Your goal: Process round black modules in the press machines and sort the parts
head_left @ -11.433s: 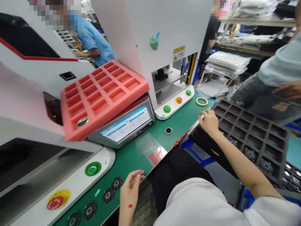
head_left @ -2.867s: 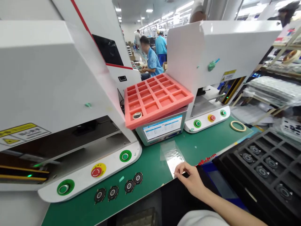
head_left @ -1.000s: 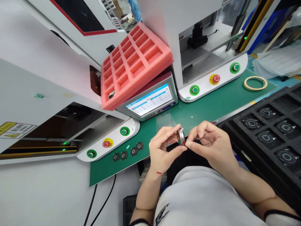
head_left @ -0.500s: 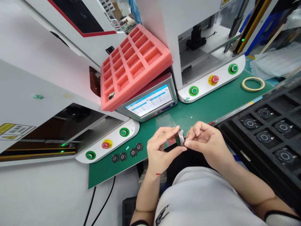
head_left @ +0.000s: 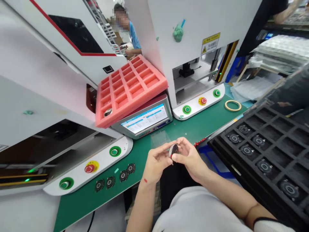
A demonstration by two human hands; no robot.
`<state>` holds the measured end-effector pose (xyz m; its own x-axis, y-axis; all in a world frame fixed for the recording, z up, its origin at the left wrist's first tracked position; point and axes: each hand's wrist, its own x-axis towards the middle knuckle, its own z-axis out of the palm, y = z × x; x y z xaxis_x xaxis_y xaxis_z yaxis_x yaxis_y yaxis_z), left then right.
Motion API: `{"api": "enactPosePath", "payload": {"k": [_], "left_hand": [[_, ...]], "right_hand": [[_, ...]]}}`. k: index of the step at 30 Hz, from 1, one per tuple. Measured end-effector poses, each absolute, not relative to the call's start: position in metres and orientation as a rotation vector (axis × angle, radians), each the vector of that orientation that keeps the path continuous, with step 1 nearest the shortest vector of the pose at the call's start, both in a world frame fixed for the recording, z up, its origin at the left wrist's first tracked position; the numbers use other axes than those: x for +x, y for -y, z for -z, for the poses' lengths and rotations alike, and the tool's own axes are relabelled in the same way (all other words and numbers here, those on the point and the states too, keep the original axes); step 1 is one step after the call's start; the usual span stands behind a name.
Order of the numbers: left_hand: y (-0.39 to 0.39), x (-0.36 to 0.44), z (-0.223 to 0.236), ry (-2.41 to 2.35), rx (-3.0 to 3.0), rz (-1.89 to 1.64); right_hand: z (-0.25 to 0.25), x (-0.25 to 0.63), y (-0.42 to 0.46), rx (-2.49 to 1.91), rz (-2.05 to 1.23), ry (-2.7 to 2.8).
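Observation:
Between both hands, over the front edge of the green table, is a small round watch case point(head_left: 173, 150) with a silvery rim and a dark face, tilted on its edge. My left hand point(head_left: 155, 162) pinches its left side with thumb and fingers. On the other side, my right hand point(head_left: 191, 158) has its thumb on the lower rim and its fingers at the top. A small red spot shows by the right thumb. Several black round watch parts point(head_left: 110, 182) lie on the table to the left of my hands.
A pink foam tray point(head_left: 131, 85) rests on a tilted screen unit point(head_left: 145, 120). Machines with green and red buttons point(head_left: 203, 101) stand on both sides. A black foam tray point(head_left: 238, 167) with several round parts is at right, near a tape roll point(head_left: 233, 105). A person point(head_left: 132, 35) sits behind.
My view has shifted, showing more of the black tray and a person behind. The right hand has closed in on the watch case, which is turned to show its dark face.

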<state>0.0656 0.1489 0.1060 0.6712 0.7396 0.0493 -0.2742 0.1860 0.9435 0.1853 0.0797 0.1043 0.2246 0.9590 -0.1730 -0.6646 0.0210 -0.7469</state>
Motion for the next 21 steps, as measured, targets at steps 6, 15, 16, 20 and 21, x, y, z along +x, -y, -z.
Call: {"api": "enactPosePath", "payload": {"k": [6, 15, 16, 20, 21], "left_hand": [[-0.143, 0.062, -0.111, -0.454, 0.926, -0.577], [-0.114, 0.061, -0.114, -0.703, 1.137, -0.821], [-0.113, 0.061, -0.114, -0.701, 1.157, -0.832], [-0.111, 0.06, -0.115, -0.649, 1.241, -0.95], [-0.111, 0.06, -0.114, -0.642, 1.263, -0.98]], "right_hand": [[-0.098, 0.2, -0.075, -1.071, -0.922, 0.922], [-0.094, 0.18, -0.07, -1.069, -0.819, 1.052], [-0.094, 0.178, -0.069, -1.063, -0.805, 1.057], [-0.093, 0.175, -0.066, -1.04, -0.781, 1.075], [-0.092, 0.174, -0.066, -1.027, -0.79, 1.069]]}}
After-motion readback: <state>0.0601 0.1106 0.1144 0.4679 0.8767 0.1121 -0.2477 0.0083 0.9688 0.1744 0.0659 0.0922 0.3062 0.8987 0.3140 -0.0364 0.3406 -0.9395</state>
